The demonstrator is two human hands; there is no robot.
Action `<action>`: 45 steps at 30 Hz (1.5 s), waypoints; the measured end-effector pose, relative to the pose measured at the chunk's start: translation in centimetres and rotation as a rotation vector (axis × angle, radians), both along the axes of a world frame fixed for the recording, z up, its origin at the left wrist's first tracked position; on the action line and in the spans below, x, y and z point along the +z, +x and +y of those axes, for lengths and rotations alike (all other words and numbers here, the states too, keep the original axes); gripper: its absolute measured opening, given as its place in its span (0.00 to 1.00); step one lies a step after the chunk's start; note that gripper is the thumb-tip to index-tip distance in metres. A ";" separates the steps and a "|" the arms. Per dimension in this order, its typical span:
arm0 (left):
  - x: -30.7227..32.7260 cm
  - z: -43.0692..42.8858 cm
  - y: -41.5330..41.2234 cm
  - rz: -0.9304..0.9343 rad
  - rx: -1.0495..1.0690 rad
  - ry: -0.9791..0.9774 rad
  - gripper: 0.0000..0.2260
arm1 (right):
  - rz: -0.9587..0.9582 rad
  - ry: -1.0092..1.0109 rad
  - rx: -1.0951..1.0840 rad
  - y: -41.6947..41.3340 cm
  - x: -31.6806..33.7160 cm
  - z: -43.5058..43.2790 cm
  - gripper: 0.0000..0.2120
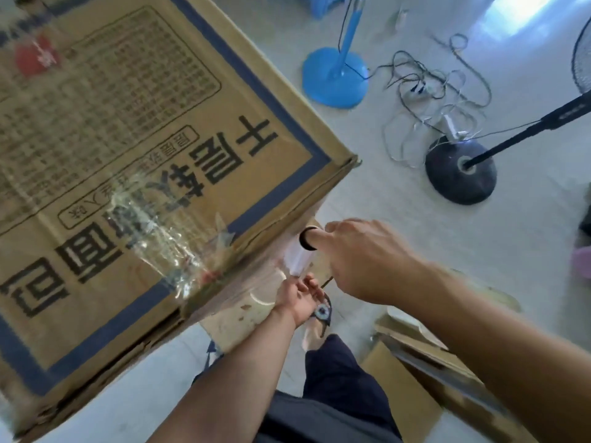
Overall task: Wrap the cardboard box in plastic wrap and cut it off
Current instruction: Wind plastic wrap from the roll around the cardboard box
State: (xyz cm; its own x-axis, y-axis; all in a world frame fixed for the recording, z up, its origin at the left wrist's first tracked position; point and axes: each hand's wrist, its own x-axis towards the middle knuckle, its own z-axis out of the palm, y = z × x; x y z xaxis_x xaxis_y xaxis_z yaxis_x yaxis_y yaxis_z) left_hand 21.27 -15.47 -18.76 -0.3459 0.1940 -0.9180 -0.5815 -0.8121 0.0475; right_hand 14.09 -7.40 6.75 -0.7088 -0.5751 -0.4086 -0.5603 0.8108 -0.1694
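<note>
Cardboard box: top and left run off frame, fine print on it too blurred to read. Beside box's near corner, wrap roll mostly hidden by right hand; left hand fingertips lost behind it. Black fan head cut off at right.

On your cardboard box you see large black Chinese characters printed upside down, among them 十 and 回; the smaller framed text beside them is too blurred to read.
</note>
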 end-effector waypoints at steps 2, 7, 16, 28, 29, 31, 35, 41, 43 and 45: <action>0.1 0.9 -1.1 0.006 0.120 0.009 0.10 | -0.026 0.006 0.124 -1.4 0.3 0.3 0.14; -2.3 3.0 -2.7 -0.016 0.269 -0.061 0.08 | -0.031 0.027 0.383 -4.1 0.9 1.5 0.15; 0.8 5.3 -4.9 -0.041 0.412 -0.047 0.16 | 0.033 0.280 0.665 -6.4 2.4 1.6 0.18; 0.4 6.3 -7.9 -0.012 0.514 -0.077 0.18 | 0.015 0.259 0.929 -11.2 1.8 0.5 0.16; 0.4 6.5 -8.7 -0.017 0.566 -0.101 0.18 | 0.020 0.250 0.965 -12.2 1.6 0.5 0.17; 0.3 6.9 -10.1 -0.017 0.677 -0.137 0.19 | 0.008 0.225 1.037 -14.5 1.3 0.4 0.19; 0.3 8.5 -12.7 -0.070 0.782 -0.227 0.15 | -0.046 0.135 1.204 -17.5 0.8 0.5 0.20; -0.4 10.0 -17.6 -0.010 1.005 -0.196 0.11 | -0.058 0.038 1.370 -20.9 0.9 0.3 0.25; -0.2 10.8 -18.1 0.009 1.100 -0.223 0.10 | -0.074 0.041 1.411 -21.5 1.4 -0.1 0.25; -1.1 11.6 -19.1 -0.028 1.202 -0.239 0.14 | -0.075 0.036 1.454 -22.0 1.7 -0.6 0.24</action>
